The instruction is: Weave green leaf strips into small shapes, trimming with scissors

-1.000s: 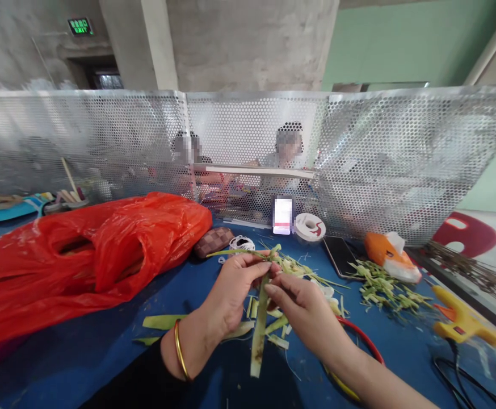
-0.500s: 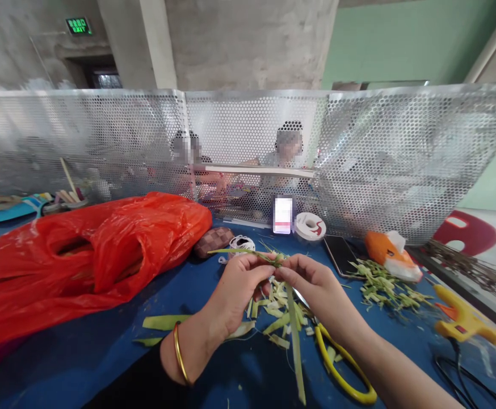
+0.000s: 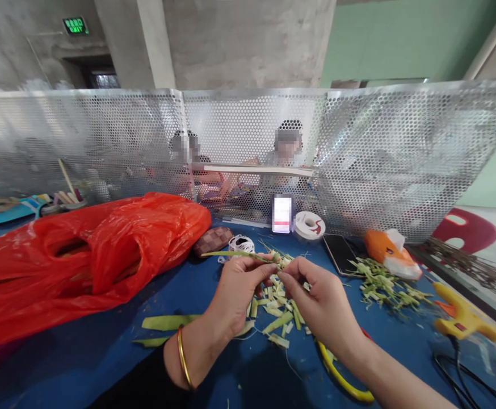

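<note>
My left hand [image 3: 240, 292], with a gold bangle at the wrist, pinches a green plant stem [image 3: 225, 254] whose thin end sticks out to the left. At its other end is a small green leafy knot [image 3: 277, 260], partly hidden by fingers. The fingertips of my right hand [image 3: 322, 298] are pinched together against this knot, just below it. Below both hands lie cut leaf scraps [image 3: 278, 319]. Yellow-handled scissors [image 3: 337, 378] rest partly under my right forearm. Two broad leaf pieces [image 3: 169, 322] lie beside my left wrist.
A red plastic bag [image 3: 103, 255] fills the left side. Behind the hands are a white cord coil [image 3: 242, 244], a lit phone [image 3: 282, 214] and a white spool [image 3: 309, 225]. A dark phone [image 3: 339, 254], tissue pack [image 3: 390, 253] and yellow glue gun [image 3: 465, 318] sit right.
The long leaf strip that hung down between my hands is no longer visible there. My right hand has turned slightly, its fingers curling lower by the knot. My left hand stays nearly in place.
</note>
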The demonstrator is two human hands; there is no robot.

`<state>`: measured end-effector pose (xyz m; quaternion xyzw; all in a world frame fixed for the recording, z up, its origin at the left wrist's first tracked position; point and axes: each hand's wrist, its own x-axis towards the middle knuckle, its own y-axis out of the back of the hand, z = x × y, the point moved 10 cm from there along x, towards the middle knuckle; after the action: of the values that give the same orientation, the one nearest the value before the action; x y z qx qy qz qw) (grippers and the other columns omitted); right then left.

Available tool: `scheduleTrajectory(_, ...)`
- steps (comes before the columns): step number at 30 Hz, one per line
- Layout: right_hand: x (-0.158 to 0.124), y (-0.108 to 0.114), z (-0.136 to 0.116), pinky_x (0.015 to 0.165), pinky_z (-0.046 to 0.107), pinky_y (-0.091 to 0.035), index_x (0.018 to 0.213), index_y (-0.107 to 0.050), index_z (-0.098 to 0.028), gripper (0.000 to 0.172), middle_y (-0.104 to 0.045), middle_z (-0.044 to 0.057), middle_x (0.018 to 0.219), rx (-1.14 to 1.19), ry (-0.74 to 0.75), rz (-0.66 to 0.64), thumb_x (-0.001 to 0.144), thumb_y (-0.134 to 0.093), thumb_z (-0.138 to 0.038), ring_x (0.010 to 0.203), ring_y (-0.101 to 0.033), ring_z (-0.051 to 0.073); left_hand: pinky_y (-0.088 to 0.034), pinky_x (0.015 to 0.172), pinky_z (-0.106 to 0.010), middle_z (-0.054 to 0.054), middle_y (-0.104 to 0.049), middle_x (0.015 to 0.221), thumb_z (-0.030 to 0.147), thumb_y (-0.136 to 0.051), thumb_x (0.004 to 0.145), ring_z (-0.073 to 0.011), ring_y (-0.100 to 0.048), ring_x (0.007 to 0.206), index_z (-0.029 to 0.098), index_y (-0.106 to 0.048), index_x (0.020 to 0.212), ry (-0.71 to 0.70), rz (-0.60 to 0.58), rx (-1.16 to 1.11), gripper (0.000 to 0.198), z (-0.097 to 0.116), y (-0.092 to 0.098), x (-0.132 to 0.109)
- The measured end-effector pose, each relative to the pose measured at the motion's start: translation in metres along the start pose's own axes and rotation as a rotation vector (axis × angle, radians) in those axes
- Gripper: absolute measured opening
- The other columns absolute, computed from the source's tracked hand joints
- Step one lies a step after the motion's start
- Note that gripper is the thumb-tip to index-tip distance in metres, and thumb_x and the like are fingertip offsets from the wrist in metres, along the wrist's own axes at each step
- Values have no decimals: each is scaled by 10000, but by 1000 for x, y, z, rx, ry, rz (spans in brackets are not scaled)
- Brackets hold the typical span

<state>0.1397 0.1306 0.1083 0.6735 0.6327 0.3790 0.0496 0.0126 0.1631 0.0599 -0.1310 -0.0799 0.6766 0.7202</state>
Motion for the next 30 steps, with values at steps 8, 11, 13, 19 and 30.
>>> scheduleTrajectory(8,-11,-6,-19,534,256,-334,703,-550,-204,217,-610,19,632,-252,178,69,896,-456,-240,577,-548,165,-300,380,-148,-23,-653,644,168,-768,591,-62,-501,502,107,-726,775,23,90,-66,198,-6,5,-2)
scheduleTrajectory(11,-4,-1,-8,567,260,-373,787,-608,-213,232,-644,25,692,-149,110,19,927,-452,-314,620,-563,167,-325,395,-155,-33,-678,713,174,-772,614,-73,-537,532,117,-718,815,68,13,-66,215,-2,4,2)
scheduleTrajectory(13,5,11,4,622,276,-412,844,-647,-217,281,-668,38,748,-44,29,38,937,-445,-389,683,-583,180,-333,411,-155,-34,-687,759,202,-765,649,-74,-556,553,130,-719,848,101,-42,-74,216,1,3,2)
scheduleTrajectory(19,17,-5,48,761,367,-474,808,-730,-169,436,-729,84,816,386,-301,-83,824,-559,-569,841,-648,265,-320,410,-175,-51,-663,728,354,-741,715,-81,-541,539,107,-712,773,148,-147,59,255,-7,-8,-1)
scheduleTrajectory(30,18,-18,23,774,300,-444,842,-748,-209,183,-722,20,824,370,-92,-288,841,-614,-334,821,-627,191,-308,413,-182,-38,-635,589,250,-699,729,-86,-514,485,103,-688,691,49,-123,332,152,-2,-7,1)
